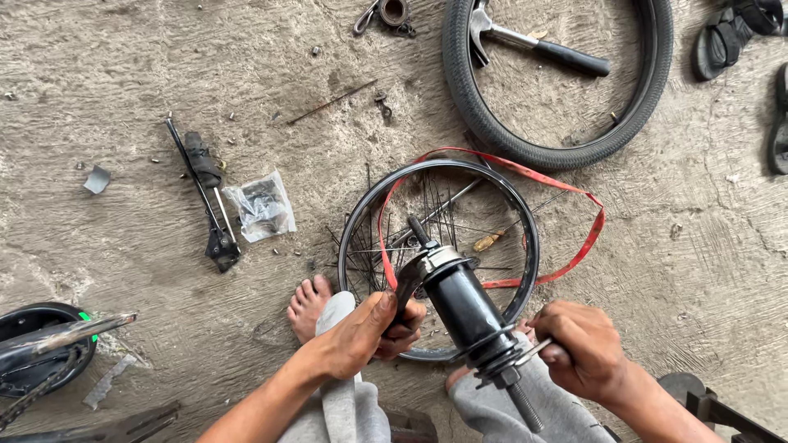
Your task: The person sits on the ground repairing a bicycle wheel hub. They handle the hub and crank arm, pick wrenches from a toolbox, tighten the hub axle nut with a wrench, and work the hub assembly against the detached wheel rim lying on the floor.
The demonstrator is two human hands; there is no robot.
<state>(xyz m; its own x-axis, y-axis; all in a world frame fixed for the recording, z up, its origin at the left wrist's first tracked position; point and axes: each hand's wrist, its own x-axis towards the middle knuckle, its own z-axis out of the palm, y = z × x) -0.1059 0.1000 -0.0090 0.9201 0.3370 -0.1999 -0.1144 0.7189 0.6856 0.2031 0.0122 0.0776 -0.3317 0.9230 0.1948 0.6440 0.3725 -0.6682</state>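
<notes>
Black cylindrical metal wheel hub with threaded axle (466,310) is held in the air above the person's lap, tilted, one axle end toward the floor and the other toward the camera. Left hand (361,332) has its grip clamped on a flat metal spanner (408,287) set at the hub's far end; right hand (581,349) has its grip closed on a second thin spanner (532,351) at the near end, apparently one bracing against the other. Directly beneath lies a black bare wheel rim with loose spokes (525,238), a red rim tape strip (574,193) draped across it. Farther off on the concrete floor (148,82): black rubber tyre (468,90) encircling a claw hammer (533,43)
</notes>
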